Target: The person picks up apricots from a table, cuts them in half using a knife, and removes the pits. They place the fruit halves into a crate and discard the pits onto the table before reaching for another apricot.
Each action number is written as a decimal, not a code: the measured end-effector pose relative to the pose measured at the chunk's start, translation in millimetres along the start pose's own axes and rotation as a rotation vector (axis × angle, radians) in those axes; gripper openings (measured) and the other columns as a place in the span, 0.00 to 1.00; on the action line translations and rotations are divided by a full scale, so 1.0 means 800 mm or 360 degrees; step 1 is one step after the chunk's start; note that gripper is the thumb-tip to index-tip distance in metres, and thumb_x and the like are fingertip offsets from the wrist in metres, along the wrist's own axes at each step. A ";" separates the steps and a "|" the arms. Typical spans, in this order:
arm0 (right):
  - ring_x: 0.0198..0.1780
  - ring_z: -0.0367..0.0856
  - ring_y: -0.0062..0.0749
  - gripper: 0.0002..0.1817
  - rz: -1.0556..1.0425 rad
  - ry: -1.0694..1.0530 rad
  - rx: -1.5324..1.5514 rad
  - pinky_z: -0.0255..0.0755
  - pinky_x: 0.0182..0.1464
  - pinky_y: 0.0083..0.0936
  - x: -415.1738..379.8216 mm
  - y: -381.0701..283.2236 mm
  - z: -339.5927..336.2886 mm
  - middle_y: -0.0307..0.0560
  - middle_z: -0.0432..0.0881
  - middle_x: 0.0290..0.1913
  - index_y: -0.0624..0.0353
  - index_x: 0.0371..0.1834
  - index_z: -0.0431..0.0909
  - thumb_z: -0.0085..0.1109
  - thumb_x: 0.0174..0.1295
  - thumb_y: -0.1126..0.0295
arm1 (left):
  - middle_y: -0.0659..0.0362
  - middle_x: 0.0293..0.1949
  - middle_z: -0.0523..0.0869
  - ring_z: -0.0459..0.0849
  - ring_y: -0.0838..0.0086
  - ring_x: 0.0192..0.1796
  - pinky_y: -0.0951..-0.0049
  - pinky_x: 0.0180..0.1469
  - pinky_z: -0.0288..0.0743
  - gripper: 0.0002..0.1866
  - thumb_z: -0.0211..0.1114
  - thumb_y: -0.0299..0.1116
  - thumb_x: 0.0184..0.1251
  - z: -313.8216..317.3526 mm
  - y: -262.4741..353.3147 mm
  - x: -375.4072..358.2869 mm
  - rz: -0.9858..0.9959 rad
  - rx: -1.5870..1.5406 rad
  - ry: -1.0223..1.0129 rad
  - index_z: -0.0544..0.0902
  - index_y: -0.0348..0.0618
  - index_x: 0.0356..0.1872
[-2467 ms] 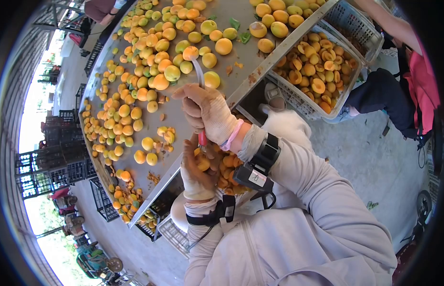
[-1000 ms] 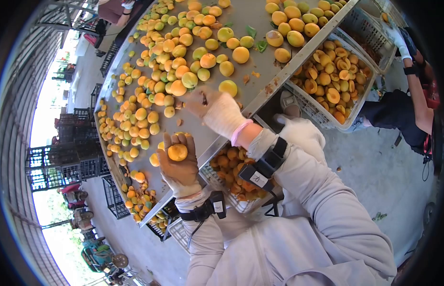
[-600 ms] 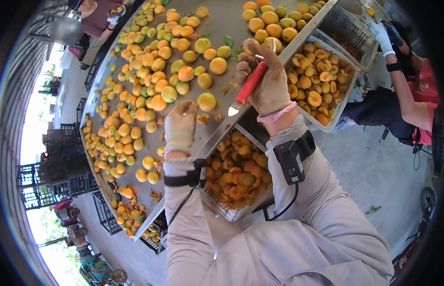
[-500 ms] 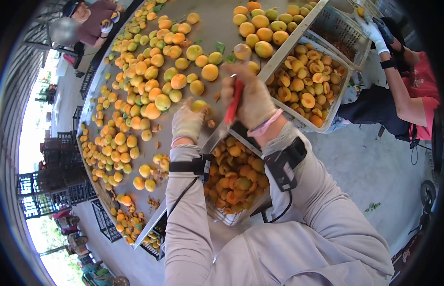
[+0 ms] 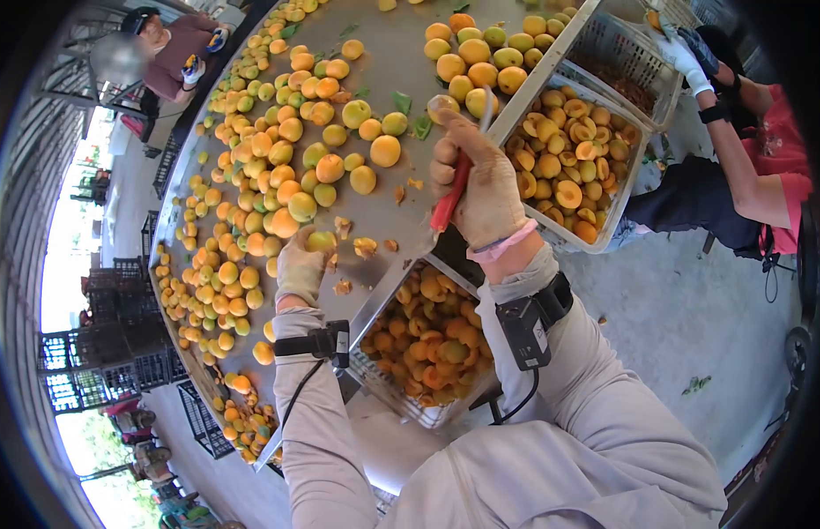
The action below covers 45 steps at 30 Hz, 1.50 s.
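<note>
My left hand, in a soiled pale glove, is closed on a yellow-green apricot just above the metal table. My right hand, gloved too, is wrapped round a red-handled knife. Its thin blade rises past the fingers, away from the apricot in my left hand. Torn bits of fruit lie on the table between my hands. Many whole apricots spread over the left of the table, and more sit at the far right. Below my hands, a crate holds cut apricots.
To the right, a pale crate contains halved apricots; another crate stands behind it. A co-worker in red works at the right. Another person stands across the table at the far left. Dark crates are stacked at left.
My left hand has moved left and slightly nearer me with the apricot. My right hand has shifted a little right, with the knife blade now pointing up. More fruit bits show on the table.
</note>
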State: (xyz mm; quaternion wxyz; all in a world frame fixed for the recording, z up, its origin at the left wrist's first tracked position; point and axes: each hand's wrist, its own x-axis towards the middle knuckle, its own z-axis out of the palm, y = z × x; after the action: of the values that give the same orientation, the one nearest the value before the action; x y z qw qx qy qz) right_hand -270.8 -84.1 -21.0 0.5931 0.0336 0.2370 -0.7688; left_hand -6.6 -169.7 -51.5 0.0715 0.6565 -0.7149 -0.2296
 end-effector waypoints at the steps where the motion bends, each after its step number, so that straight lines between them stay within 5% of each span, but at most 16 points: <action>1: 0.18 0.69 0.21 0.08 -0.0011 0.0108 0.0142 0.62 0.21 0.17 0.002 -0.005 0.001 0.34 0.70 0.20 0.52 0.37 0.75 0.60 0.63 0.62 | 0.51 0.44 0.85 0.83 0.59 0.47 0.66 0.52 0.75 0.28 0.71 0.40 0.52 -0.007 0.019 0.003 0.0024 0.0345 0.0010 0.79 0.47 0.57; 2: 0.18 0.69 0.21 0.12 -0.0031 0.0212 0.0243 0.62 0.21 0.18 -0.001 -0.005 0.007 0.35 0.70 0.20 0.51 0.33 0.73 0.60 0.63 0.56 | 0.50 0.49 0.84 0.80 0.55 0.55 0.62 0.58 0.70 0.29 0.70 0.44 0.51 -0.008 0.046 0.008 -0.0061 0.0491 0.0041 0.79 0.50 0.57; 5: 0.19 0.63 0.20 0.17 0.0388 -0.0131 0.0223 0.57 0.22 0.17 0.002 0.010 -0.014 0.32 0.65 0.22 0.57 0.49 0.73 0.54 0.67 0.56 | 0.49 0.51 0.84 0.80 0.56 0.55 0.64 0.58 0.72 0.28 0.67 0.44 0.53 0.016 0.080 0.062 0.0300 0.0151 0.0107 0.79 0.50 0.57; 8: 0.18 0.62 0.20 0.19 0.0288 -0.0223 -0.0360 0.57 0.20 0.17 -0.008 0.013 -0.002 0.33 0.64 0.21 0.58 0.52 0.72 0.54 0.67 0.56 | 0.46 0.49 0.84 0.82 0.55 0.53 0.64 0.55 0.74 0.29 0.68 0.45 0.55 0.045 0.150 0.080 0.0361 0.0099 0.0095 0.77 0.45 0.59; 14: 0.16 0.63 0.20 0.18 0.0151 -0.0136 -0.0338 0.58 0.19 0.17 -0.004 0.000 0.004 0.34 0.66 0.20 0.62 0.55 0.69 0.53 0.66 0.63 | 0.50 0.47 0.85 0.84 0.56 0.49 0.62 0.52 0.76 0.27 0.70 0.44 0.56 0.081 0.189 0.104 0.0262 0.0648 0.0048 0.78 0.42 0.55; 17: 0.16 0.63 0.19 0.16 0.0206 -0.0228 -0.0426 0.57 0.17 0.17 -0.005 -0.004 0.001 0.33 0.65 0.20 0.63 0.52 0.70 0.52 0.64 0.68 | 0.53 0.43 0.86 0.85 0.61 0.41 0.66 0.44 0.78 0.26 0.68 0.42 0.60 0.061 0.158 0.094 0.0479 -0.0127 -0.0141 0.76 0.43 0.58; 18: 0.16 0.62 0.18 0.15 0.0250 -0.0277 -0.0476 0.57 0.17 0.16 -0.005 -0.004 0.002 0.33 0.65 0.20 0.63 0.51 0.70 0.52 0.63 0.69 | 0.56 0.42 0.84 0.85 0.67 0.36 0.69 0.38 0.78 0.28 0.65 0.39 0.64 0.040 0.165 0.069 0.0319 -0.0805 -0.0341 0.71 0.40 0.63; 21: 0.16 0.62 0.16 0.11 0.0459 -0.0330 -0.0624 0.56 0.17 0.16 -0.013 0.003 0.009 0.32 0.65 0.19 0.62 0.44 0.73 0.55 0.61 0.70 | 0.55 0.48 0.80 0.82 0.69 0.46 0.69 0.49 0.77 0.27 0.57 0.35 0.69 0.011 0.141 0.009 0.0408 -0.2063 -0.0495 0.65 0.36 0.67; 24: 0.15 0.63 0.16 0.09 0.0607 -0.0351 -0.0918 0.58 0.16 0.16 -0.029 0.020 0.023 0.32 0.66 0.18 0.61 0.38 0.74 0.58 0.60 0.67 | 0.53 0.50 0.79 0.79 0.66 0.52 0.66 0.55 0.75 0.24 0.56 0.35 0.70 0.001 0.118 -0.042 0.0362 -0.2552 -0.0329 0.67 0.38 0.65; 28: 0.15 0.67 0.17 0.12 0.0635 -0.0486 -0.1280 0.61 0.15 0.18 -0.044 0.059 0.020 0.32 0.69 0.19 0.62 0.35 0.73 0.60 0.61 0.63 | 0.51 0.55 0.78 0.77 0.63 0.57 0.63 0.60 0.71 0.24 0.60 0.42 0.69 0.005 0.078 -0.081 0.0162 -0.2448 -0.0028 0.70 0.38 0.60; 31: 0.14 0.64 0.17 0.12 0.0666 -0.0681 -0.1240 0.57 0.16 0.17 -0.051 0.081 0.011 0.34 0.70 0.20 0.62 0.39 0.76 0.60 0.58 0.64 | 0.52 0.56 0.77 0.76 0.63 0.59 0.63 0.63 0.68 0.27 0.62 0.45 0.67 -0.001 0.079 -0.118 0.0324 -0.2546 -0.0123 0.70 0.36 0.60; 35: 0.20 0.71 0.25 0.11 0.0480 -0.0915 -0.1544 0.66 0.24 0.23 -0.055 0.119 -0.008 0.41 0.75 0.22 0.61 0.37 0.77 0.60 0.58 0.65 | 0.53 0.58 0.75 0.73 0.64 0.61 0.64 0.65 0.65 0.33 0.67 0.45 0.63 -0.006 0.039 -0.138 0.0203 -0.2534 -0.0407 0.68 0.35 0.63; 39: 0.27 0.73 0.33 0.10 0.0335 -0.1067 -0.1685 0.72 0.35 0.28 -0.072 0.126 -0.002 0.50 0.77 0.25 0.62 0.35 0.77 0.58 0.58 0.65 | 0.52 0.58 0.74 0.73 0.63 0.59 0.63 0.61 0.67 0.33 0.66 0.42 0.64 -0.017 0.037 -0.156 0.0299 -0.2504 0.0003 0.65 0.35 0.65; 43: 0.27 0.74 0.44 0.09 0.0201 -0.1107 -0.1784 0.72 0.35 0.31 -0.085 0.144 -0.005 0.55 0.78 0.25 0.61 0.33 0.77 0.57 0.57 0.65 | 0.51 0.62 0.72 0.72 0.59 0.63 0.58 0.62 0.69 0.27 0.59 0.42 0.70 -0.011 -0.005 -0.149 0.0297 -0.3097 -0.0367 0.68 0.38 0.64; 45: 0.29 0.77 0.48 0.09 0.0083 -0.1148 -0.1814 0.73 0.36 0.32 -0.085 0.158 -0.012 0.56 0.79 0.27 0.60 0.33 0.78 0.56 0.57 0.65 | 0.49 0.64 0.71 0.70 0.57 0.65 0.57 0.63 0.69 0.28 0.56 0.47 0.71 -0.006 0.004 -0.156 0.0037 -0.3023 -0.0074 0.67 0.37 0.64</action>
State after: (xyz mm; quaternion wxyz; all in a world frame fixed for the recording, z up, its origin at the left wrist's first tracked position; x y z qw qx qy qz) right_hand -135.9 -42.5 -48.2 0.5784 -0.5377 0.3918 -0.4720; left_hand 8.8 -50.0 -20.9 0.5634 0.3121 -0.2370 -0.7273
